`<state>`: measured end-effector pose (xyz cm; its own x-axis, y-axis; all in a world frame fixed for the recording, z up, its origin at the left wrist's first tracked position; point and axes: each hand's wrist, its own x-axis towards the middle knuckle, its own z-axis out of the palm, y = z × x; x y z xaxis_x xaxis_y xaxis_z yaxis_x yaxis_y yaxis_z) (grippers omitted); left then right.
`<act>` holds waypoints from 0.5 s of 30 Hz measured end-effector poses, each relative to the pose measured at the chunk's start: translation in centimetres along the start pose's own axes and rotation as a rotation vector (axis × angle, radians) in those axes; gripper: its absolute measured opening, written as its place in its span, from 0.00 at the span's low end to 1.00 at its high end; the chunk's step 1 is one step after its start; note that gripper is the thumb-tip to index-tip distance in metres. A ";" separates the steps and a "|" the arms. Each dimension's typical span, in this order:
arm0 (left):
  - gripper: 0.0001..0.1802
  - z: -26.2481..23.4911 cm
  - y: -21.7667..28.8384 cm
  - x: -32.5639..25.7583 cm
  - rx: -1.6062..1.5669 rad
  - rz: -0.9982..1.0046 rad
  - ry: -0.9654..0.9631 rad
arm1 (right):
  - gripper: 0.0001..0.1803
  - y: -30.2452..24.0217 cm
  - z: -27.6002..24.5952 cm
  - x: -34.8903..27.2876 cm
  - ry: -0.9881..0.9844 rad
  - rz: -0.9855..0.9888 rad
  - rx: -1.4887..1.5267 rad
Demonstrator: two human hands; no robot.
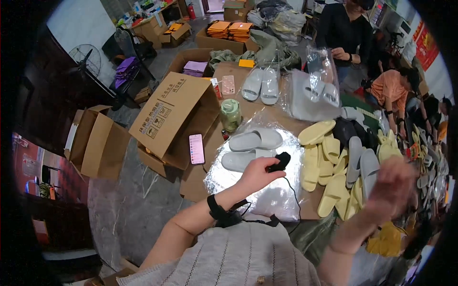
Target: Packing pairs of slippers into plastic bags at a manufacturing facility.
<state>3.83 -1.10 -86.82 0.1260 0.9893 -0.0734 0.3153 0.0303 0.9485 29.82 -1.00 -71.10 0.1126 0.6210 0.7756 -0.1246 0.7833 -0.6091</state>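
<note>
Head view: right hand [392, 183] is motion-blurred above the yellow slippers [324, 167]; its grip cannot be determined. Left hand [257, 174] clenches a small black device [279, 161], corded, over the grey slippers [250, 148] on clear plastic bags [267, 195].

The grey slippers [248, 148] near the left hand [255, 174] look like smooth, matt foam or rubber, lying on glossy, crinkled clear plastic bags [267, 190]. The yellow slippers [324, 167] to the right share that matt finish. The boxes [171, 114] on the left are matt brown cardboard. The jar [230, 114] looks like glossy greenish glass.
</note>
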 end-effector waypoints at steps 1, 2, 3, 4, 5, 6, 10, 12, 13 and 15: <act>0.20 -0.5 -0.4 0.0 0.002 -0.005 0.017 | 0.13 2.2 0.9 -3.3 0.040 0.344 -0.195; 0.19 -0.9 -1.2 0.0 0.006 0.041 0.046 | 0.13 4.3 0.6 -5.6 -0.190 0.575 -0.297; 0.18 -1.2 -1.6 -0.1 0.009 0.088 0.070 | 0.16 5.5 2.4 -7.7 -0.119 0.796 -0.187; 0.18 -1.2 -1.5 -1.1 0.056 0.122 0.097 | 0.12 6.0 2.9 -9.9 -0.235 1.051 -0.318; 0.18 -1.2 -1.3 -1.6 0.054 0.123 0.090 | 0.12 6.1 3.7 -12.2 -0.271 1.098 -0.156; 0.18 -1.1 -1.3 -1.8 0.057 0.150 0.105 | 0.14 6.2 4.6 -13.3 -0.361 1.133 -0.110; 0.15 -0.5 1.0 -2.6 0.081 0.214 0.137 | 0.13 8.1 6.0 -17.4 -0.530 1.136 -0.196; 0.16 -0.3 1.5 -2.9 0.286 0.290 0.137 | 0.11 9.2 6.4 -18.4 -0.519 1.094 -0.137; 0.16 -0.2 1.3 -2.8 0.287 0.294 0.136 | 0.11 9.3 6.6 -18.6 -0.517 1.091 -0.138; 0.15 -0.1 1.1 -2.3 0.382 0.484 0.175 | 0.10 9.2 7.2 -18.2 -0.477 0.869 -0.412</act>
<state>3.83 -3.31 -85.59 0.1933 0.8877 0.4178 0.5784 -0.4471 0.6823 19.52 -5.36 -89.64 -0.2618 0.9649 -0.0196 0.3756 0.0831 -0.9230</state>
